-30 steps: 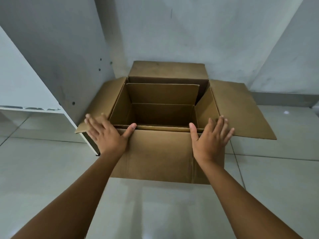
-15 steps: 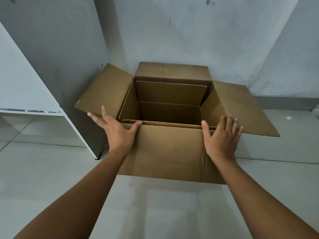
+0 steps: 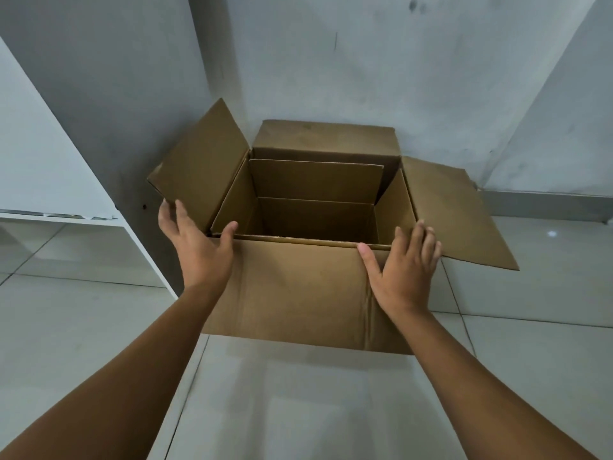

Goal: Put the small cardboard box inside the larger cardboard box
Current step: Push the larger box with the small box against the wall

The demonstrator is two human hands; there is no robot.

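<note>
The large brown cardboard box (image 3: 298,287) stands open on the tiled floor against the wall. Its left flap (image 3: 202,161) is raised steeply, and its right flap (image 3: 454,210) lies spread outward. Inside I see only brown cardboard panels (image 3: 315,180); I cannot tell whether they are a folded flap or the small box. My left hand (image 3: 195,250) is at the near left corner, fingers spread under the left flap and thumb on the front rim. My right hand (image 3: 404,270) lies flat on the near right corner, fingers toward the right flap.
A white cabinet (image 3: 66,217) stands close on the left, its edge beside the raised flap. Grey walls (image 3: 365,78) close in behind the box. Glossy floor tiles (image 3: 298,393) stretch toward me and to the right.
The left flap has swung up from lying flat to steeply raised, with my left hand's fingers beneath it. My right hand stays on the near right corner. The view has drawn closer.
</note>
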